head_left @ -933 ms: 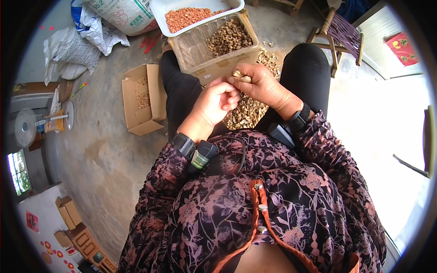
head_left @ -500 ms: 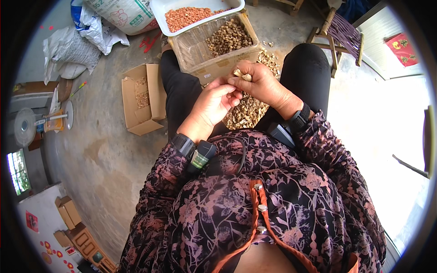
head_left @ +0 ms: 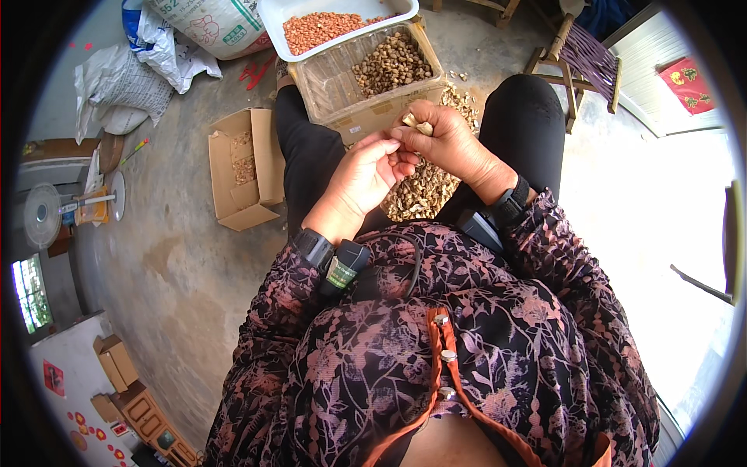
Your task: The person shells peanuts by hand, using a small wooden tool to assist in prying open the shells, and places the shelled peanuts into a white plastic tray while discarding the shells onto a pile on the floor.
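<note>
My right hand (head_left: 461, 149) is closed on a pale peanut shell (head_left: 421, 124), which pokes out between thumb and forefinger. Right beside it, fingertips meeting, my left hand (head_left: 358, 183) is pinched together; whatever it grips is hidden. Beneath both hands, a heap of broken peanut shells (head_left: 424, 193) lies on the floor between my legs. Just beyond is a cardboard box lined with clear plastic (head_left: 366, 121), holding unshelled peanuts (head_left: 393, 66). A white basin (head_left: 272, 35) of reddish peanut kernels (head_left: 323, 33) rests at its far edge.
An open cardboard carton (head_left: 271, 159) with some kernels inside stands left of my left leg. White sacks (head_left: 206, 27) lean at the far left. A low folding stool (head_left: 580, 66) is at the far right. A fan (head_left: 43, 214) stands at the left.
Both hands stay close together with small finger movements. The shell in my right hand has shifted slightly to the right, and my left fingertips have moved a little.
</note>
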A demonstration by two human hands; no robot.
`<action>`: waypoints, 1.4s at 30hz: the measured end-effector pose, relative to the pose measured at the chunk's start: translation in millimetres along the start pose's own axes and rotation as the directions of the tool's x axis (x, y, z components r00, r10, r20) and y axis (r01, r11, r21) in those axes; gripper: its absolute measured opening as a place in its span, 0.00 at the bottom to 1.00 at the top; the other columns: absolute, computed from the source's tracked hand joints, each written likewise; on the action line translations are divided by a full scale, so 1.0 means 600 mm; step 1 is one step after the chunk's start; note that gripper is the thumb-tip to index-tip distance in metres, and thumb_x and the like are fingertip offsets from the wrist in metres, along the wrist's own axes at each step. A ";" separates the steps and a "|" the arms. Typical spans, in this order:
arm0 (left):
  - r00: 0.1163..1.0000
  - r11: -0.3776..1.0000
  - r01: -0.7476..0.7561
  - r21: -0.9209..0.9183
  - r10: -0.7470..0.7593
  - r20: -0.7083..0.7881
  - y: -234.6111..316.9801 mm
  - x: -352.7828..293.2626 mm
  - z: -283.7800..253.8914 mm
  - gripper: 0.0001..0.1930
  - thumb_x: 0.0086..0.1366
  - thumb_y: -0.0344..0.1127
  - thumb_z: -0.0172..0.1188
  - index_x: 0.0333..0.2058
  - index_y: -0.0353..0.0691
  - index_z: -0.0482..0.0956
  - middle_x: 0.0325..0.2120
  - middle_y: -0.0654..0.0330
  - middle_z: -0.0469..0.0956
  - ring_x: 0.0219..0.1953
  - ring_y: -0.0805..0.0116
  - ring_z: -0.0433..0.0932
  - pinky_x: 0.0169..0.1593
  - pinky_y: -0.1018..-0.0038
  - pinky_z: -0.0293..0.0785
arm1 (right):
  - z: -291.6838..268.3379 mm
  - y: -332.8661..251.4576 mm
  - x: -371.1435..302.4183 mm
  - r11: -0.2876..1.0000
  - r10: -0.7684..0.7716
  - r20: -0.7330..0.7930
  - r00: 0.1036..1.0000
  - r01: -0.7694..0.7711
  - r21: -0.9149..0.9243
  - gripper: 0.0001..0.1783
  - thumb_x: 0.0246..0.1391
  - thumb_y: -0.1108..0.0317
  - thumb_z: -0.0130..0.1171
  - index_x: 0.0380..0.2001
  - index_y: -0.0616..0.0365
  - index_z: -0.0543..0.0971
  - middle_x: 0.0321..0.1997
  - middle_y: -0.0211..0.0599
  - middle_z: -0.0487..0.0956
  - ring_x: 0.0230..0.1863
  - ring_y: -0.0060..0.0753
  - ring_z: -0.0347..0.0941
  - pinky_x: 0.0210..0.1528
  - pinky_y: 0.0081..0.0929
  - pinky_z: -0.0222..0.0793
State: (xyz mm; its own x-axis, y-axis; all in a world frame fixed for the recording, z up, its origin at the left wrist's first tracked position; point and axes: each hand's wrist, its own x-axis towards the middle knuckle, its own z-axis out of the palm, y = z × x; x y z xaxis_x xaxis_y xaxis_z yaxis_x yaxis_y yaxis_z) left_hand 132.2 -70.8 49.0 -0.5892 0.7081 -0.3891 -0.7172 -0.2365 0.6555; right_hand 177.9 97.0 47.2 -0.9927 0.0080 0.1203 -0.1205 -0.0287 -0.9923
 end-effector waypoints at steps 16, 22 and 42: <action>0.998 0.986 -0.038 0.163 0.047 -0.053 -0.004 0.004 0.011 0.07 0.62 0.27 0.52 0.39 0.36 0.72 0.31 0.59 0.77 0.33 0.71 0.76 0.38 0.77 0.74 | 0.002 0.011 0.002 0.994 0.058 -0.025 0.998 -0.055 0.099 0.06 0.55 0.69 0.58 0.33 0.60 0.76 0.25 0.25 0.76 0.27 0.13 0.71 0.28 0.15 0.71; 0.997 0.994 -0.030 0.104 0.038 -0.071 0.003 0.004 0.012 0.08 0.62 0.26 0.49 0.41 0.34 0.72 0.33 0.58 0.77 0.33 0.71 0.76 0.36 0.80 0.73 | -0.001 0.014 0.004 0.993 0.058 -0.056 0.997 -0.052 0.108 0.06 0.55 0.70 0.57 0.34 0.61 0.76 0.25 0.26 0.77 0.27 0.14 0.72 0.29 0.15 0.71; 0.954 0.998 -0.027 -0.063 0.007 -0.301 0.011 0.009 -0.007 0.10 0.65 0.30 0.47 0.41 0.30 0.71 0.35 0.54 0.75 0.37 0.66 0.75 0.43 0.75 0.73 | -0.005 0.008 0.002 0.998 -0.014 -0.087 0.996 0.009 -0.059 0.06 0.53 0.70 0.59 0.32 0.62 0.76 0.25 0.28 0.77 0.29 0.16 0.70 0.33 0.19 0.69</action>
State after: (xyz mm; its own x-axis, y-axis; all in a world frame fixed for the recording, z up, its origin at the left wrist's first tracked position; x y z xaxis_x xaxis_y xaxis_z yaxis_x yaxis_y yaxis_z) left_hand 123.0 -71.1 48.6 -0.6789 0.4731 -0.5614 -0.7228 -0.2967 0.6241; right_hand 176.4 100.1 42.3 -0.9867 0.0955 0.1312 -0.1289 0.0302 -0.9912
